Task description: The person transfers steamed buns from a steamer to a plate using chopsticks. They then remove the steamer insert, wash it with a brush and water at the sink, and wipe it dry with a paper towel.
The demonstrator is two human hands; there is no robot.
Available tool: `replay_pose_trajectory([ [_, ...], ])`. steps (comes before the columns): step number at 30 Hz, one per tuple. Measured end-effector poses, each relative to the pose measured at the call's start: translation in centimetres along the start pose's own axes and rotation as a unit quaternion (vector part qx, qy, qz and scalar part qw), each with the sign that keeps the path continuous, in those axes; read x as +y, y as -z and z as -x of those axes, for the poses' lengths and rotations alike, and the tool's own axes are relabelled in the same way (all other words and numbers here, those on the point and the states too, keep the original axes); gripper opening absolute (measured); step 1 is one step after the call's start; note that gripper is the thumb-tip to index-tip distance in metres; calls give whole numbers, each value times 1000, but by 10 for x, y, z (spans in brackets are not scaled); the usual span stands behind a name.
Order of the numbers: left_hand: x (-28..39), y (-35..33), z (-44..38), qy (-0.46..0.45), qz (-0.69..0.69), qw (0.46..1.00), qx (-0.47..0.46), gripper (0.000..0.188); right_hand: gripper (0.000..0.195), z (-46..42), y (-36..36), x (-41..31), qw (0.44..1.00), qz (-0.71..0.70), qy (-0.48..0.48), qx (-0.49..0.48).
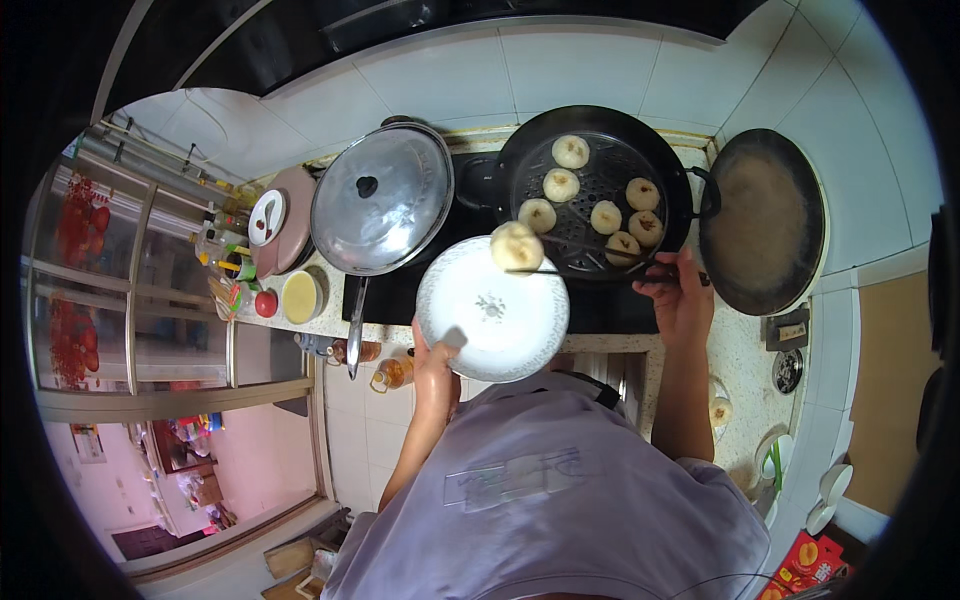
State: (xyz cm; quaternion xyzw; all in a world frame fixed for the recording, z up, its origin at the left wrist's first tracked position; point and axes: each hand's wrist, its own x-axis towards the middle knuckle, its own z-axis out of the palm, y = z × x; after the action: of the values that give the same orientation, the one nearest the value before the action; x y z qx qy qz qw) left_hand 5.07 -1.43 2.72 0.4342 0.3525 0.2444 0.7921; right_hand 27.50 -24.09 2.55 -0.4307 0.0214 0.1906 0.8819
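My left hand (437,367) grips the lower left rim of a white plate (491,337) with a patterned edge. A pair of dark chopsticks (600,276) is in my right hand (681,300). Between their tips a steamed bun (517,247) is pinched, over the plate's upper right part; whether it touches the plate I cannot tell. Beyond the plate, a black steamer pan (592,120) with a perforated rack holds several more buns, such as one at its top (570,151). Some of those buns have browned or open centres.
Left of the steamer stands a frying pan under a metal lid (405,202). A large dark lid (761,225) leans at the right wall. A bowl of yellow contents (301,297), a red apple (265,303) and bottles are on the left counter. An oil bottle (392,373) stands below.
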Motion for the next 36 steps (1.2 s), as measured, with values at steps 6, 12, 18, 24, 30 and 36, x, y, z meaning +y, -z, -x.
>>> replay_pose_trajectory([
  [6,-2,2,0,40,-7,998,-56,72,37,20,-37,-3,982,157,46,-93],
  [12,-8,3,-1,49,1,996,-68,71,32,35,-53,-17,960,232,81,-137],
  [18,-14,10,-2,86,63,992,-64,73,28,35,-35,-36,985,127,96,-71],
  [24,-22,17,-2,72,69,995,-22,65,27,0,16,-31,948,196,214,133],
  [30,-29,22,-8,62,54,997,-11,61,31,-15,24,0,942,227,192,154],
  [36,-27,25,-9,55,70,996,-6,72,31,-3,27,-29,919,302,198,160],
])
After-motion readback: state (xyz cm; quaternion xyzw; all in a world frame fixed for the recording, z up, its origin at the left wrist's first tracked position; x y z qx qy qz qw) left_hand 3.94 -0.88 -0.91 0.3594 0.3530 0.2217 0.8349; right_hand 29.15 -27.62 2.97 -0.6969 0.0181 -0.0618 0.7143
